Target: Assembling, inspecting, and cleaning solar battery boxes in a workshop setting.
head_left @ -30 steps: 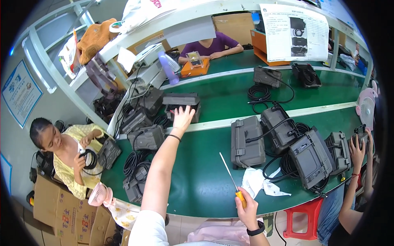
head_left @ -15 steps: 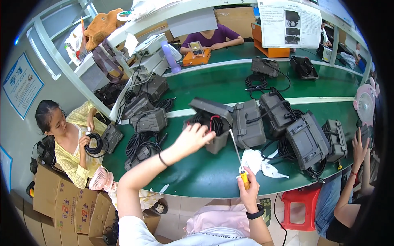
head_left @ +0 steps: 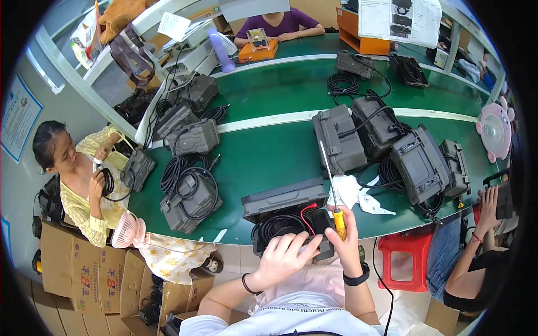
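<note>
Left fingers (head_left: 284,244), spread, touch an open grey box (head_left: 286,199) of coiled black cable (head_left: 279,224); right fingers (head_left: 351,225) clasp a yellow-handled screwdriver (head_left: 339,219).

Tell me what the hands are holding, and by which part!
The right hand holds a screwdriver by its yellow handle. The left hand is at the near edge of the open box, its grip unclear.

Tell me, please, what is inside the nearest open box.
A coiled black cable and a red wire show; whatever lies beneath them or the left hand is hidden.
</note>
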A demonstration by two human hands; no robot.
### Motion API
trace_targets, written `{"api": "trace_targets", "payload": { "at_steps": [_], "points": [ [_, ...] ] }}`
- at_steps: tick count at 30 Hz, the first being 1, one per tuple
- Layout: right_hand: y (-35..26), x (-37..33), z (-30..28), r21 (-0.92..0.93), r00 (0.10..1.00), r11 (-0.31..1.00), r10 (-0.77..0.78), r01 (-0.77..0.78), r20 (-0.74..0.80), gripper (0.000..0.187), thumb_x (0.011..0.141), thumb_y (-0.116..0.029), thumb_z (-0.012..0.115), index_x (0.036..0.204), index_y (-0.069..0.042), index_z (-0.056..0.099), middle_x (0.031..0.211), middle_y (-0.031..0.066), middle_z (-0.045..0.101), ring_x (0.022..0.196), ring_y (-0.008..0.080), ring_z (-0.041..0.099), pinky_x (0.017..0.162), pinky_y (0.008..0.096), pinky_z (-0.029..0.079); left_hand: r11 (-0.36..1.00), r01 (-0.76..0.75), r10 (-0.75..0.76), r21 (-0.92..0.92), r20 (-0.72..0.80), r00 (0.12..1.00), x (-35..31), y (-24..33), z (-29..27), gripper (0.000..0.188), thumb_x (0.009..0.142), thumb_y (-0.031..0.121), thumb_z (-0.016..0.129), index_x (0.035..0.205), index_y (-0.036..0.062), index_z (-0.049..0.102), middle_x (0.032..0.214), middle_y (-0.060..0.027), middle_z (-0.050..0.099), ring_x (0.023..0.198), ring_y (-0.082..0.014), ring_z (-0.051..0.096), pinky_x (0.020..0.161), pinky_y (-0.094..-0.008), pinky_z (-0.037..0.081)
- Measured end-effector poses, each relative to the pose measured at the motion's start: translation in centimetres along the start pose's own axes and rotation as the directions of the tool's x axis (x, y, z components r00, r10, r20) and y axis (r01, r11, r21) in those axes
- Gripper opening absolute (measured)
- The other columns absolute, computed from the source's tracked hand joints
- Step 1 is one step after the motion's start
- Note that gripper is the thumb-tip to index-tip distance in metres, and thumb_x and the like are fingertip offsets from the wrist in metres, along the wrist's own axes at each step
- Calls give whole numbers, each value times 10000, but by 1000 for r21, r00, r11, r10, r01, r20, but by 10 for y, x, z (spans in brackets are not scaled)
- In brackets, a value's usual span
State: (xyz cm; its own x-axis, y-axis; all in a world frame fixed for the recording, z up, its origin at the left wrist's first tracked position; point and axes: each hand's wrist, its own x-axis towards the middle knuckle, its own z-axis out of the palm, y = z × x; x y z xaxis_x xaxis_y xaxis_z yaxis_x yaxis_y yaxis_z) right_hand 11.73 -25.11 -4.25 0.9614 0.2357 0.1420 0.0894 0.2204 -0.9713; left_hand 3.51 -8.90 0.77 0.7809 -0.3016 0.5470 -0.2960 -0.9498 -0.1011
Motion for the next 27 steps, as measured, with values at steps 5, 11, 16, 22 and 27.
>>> {"api": "trace_targets", "payload": {
  "at_steps": [5, 11, 16, 22, 27],
  "points": [
    [-3, -15, -7, -52, 995, 998, 35, -31, 89, 622, 817, -61, 719, 1358, -24, 413, 1408, 140, 525, 1230, 197, 530, 1058, 316, 387, 1000, -7, 4, -25, -90, 996, -18, 2, 3, 340, 835, 345, 697, 1170, 287, 702, 1021, 55, 639, 827, -97, 594, 665, -237, 436],
    [-4, -23, 3, 41, 995, 996, 87, -85, -52, 620, 728, 30, 636, 1299, -74, 420, 1443, 126, 496, 812, 42, 428, 747, 184, 389, 951, 97, -93, -294, 25, 995, -15, -14, -13, 483, 775, 408, 743, 1205, 201, 669, 1135, -11, 617, 960, -178, 588, 828, -339, 468],
    [2, -30, -2, -22, 1000, 1000, 16, -15, 16, 632, 686, 83, 555, 1284, -66, 413, 1452, 188, 482, 1104, 141, 527, 958, 261, 394, 746, 340, -335, -573, 119, 935, -46, -71, -32, 655, 825, 449, 729, 1311, 42, 565, 1307, -167, 565, 1210, -362, 538, 1063, -499, 376],
    [11, -32, 3, -72, 994, 996, -46, 53, 95, 617, 716, 84, 548, 1296, -61, 395, 1436, 228, 490, 1213, 194, 533, 1057, 304, 359, 635, 487, -536, -600, 113, 837, -27, -94, -20, 707, 848, 404, 719, 1405, 47, 469, 1470, -212, 436, 1363, -382, 426, 1130, -462, 326],
    [20, -42, 12, -135, 993, 989, -73, 59, -97, 553, 773, 57, 605, 1279, -57, 414, 1363, 174, 568, 762, 71, 409, 781, 208, 411, 707, 356, -195, -611, 315, 929, -17, -79, -26, 690, 706, 300, 823, 1329, 128, 583, 1250, -88, 647, 1245, -295, 565, 1127, -528, 329]
  ]
}}
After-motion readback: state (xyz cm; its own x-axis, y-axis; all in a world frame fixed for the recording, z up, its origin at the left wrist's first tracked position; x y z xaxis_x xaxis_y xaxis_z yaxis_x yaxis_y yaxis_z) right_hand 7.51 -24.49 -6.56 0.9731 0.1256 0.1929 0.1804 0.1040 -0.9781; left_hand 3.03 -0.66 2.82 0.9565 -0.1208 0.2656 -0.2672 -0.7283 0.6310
